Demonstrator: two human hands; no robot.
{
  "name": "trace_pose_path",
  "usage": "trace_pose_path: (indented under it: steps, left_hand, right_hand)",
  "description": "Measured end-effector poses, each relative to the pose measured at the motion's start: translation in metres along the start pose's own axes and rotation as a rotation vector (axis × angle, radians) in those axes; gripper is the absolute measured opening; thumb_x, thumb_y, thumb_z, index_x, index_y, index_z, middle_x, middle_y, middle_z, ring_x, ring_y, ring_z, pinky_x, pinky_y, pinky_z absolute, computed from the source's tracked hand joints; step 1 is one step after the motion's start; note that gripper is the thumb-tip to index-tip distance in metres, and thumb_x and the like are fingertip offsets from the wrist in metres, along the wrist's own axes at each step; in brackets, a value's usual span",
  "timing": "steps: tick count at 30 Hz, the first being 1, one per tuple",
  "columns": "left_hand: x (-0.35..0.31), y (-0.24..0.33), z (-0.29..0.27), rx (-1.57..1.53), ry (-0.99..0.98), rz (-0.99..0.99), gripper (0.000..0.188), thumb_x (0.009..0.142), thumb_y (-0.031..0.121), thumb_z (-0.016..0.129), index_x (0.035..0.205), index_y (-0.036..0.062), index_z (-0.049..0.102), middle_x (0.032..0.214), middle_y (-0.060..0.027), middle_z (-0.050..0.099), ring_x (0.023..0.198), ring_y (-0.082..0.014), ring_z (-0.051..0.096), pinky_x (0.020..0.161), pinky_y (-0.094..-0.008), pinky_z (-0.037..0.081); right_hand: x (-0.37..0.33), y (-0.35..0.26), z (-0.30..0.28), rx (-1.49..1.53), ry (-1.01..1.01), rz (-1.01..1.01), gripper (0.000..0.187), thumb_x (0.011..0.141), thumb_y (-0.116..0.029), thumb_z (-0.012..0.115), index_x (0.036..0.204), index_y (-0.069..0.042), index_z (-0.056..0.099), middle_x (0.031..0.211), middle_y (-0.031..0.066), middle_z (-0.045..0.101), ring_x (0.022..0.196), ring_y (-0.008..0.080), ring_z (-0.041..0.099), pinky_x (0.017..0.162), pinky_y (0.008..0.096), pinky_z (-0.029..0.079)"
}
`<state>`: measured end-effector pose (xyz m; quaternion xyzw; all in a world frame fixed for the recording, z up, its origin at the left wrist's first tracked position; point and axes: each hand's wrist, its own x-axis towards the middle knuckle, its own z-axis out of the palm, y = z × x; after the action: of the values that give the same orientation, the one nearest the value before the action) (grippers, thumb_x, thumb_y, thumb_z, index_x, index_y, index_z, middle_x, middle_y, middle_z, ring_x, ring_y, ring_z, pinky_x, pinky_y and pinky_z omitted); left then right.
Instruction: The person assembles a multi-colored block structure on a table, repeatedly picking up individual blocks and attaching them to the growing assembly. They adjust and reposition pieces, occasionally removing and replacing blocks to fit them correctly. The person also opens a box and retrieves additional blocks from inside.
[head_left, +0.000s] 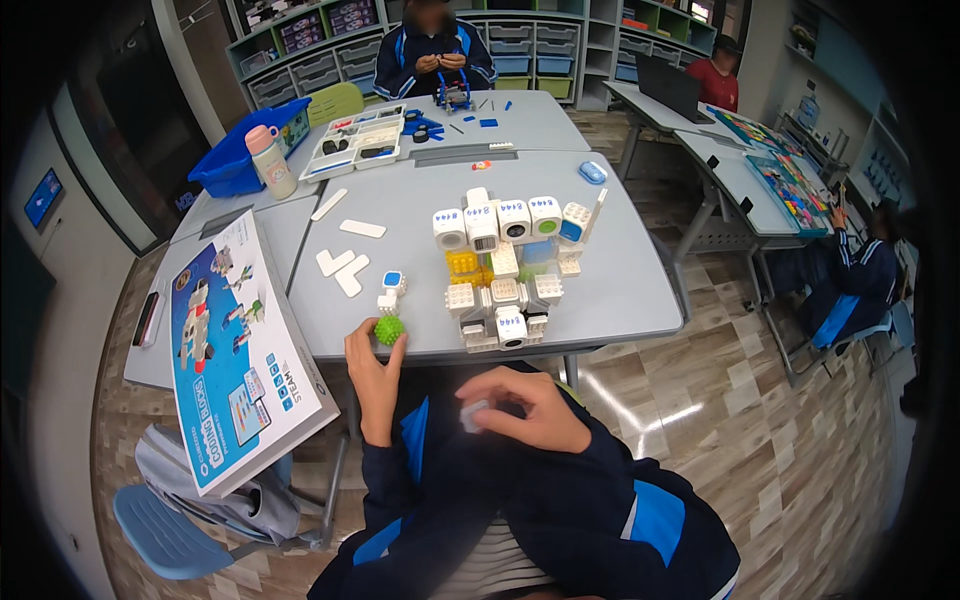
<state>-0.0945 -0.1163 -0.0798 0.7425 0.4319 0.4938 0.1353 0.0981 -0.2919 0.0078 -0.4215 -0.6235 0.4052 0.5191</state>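
at the near edge of the grey desk (625, 290), left of its middle, the left hand (372, 378) is narrowed around a green spiky ball (388, 330). just off that edge, in front of the person's body, the right hand (535, 412) pinches a small pale piece (474, 416), blurred. close behind the ball sits a small white block piece with a blue face (393, 282); farther back toward the left edge lie flat white pieces (362, 229). a tall white block build (505, 265) stands upright by the near edge, right of the middle, with grey surface between it and the right edge, and a wider stretch between it and the flat pieces. a blue trinket (592, 172) rests near the far right corner. over the left edge a large printed box (245, 350) juts out, tilted. a second desk (545, 120) adjoins the far edge, a person (435, 60) seated beyond it before drawered shelves (520, 45). plank-patterned floor (730, 400) opens past the right edge.
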Motion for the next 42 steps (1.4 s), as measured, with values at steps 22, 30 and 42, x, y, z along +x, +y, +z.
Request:
trace_pose_path:
  steps: [22, 30, 42]
  left_hand:
    - [-0.020, -0.032, 0.031, 0.148, 0.145, 0.251, 0.046, 0.084, 0.021, 0.071, 0.124, 0.0020, 0.056, 0.124, -0.0129, 0.062, 0.119, -0.0353, 0.052, 0.103, -0.0476, 0.036]
    - [-0.021, -0.033, 0.031, 0.151, 0.154, 0.265, 0.046, 0.084, 0.021, 0.071, 0.124, 0.0021, 0.056, 0.125, -0.0128, 0.061, 0.119, -0.0355, 0.052, 0.103, -0.0475, 0.036]
    - [-0.021, -0.034, 0.031, 0.150, 0.146, 0.259, 0.044, 0.089, 0.026, 0.065, 0.125, 0.0020, 0.057, 0.124, -0.0142, 0.062, 0.119, -0.0354, 0.052, 0.104, -0.0474, 0.035]
  right_hand:
    - [-0.015, -0.017, -0.001, 0.437, -0.902, -0.273, 0.020, 0.094, -0.002, 0.058, 0.111, -0.001, 0.067, 0.105, 0.0100, 0.066, 0.089, 0.0215, 0.065, 0.072, 0.0298, 0.051]
    - [-0.017, -0.014, -0.006, 0.389, -0.905, -0.245, 0.019, 0.095, 0.001, 0.056, 0.112, 0.002, 0.066, 0.108, 0.0127, 0.066, 0.095, 0.0252, 0.066, 0.080, 0.0328, 0.052]
    - [-0.017, -0.016, -0.006, 0.367, -0.920, -0.208, 0.019, 0.096, -0.002, 0.056, 0.112, 0.000, 0.065, 0.109, 0.0125, 0.066, 0.099, 0.0269, 0.067, 0.084, 0.0346, 0.052]
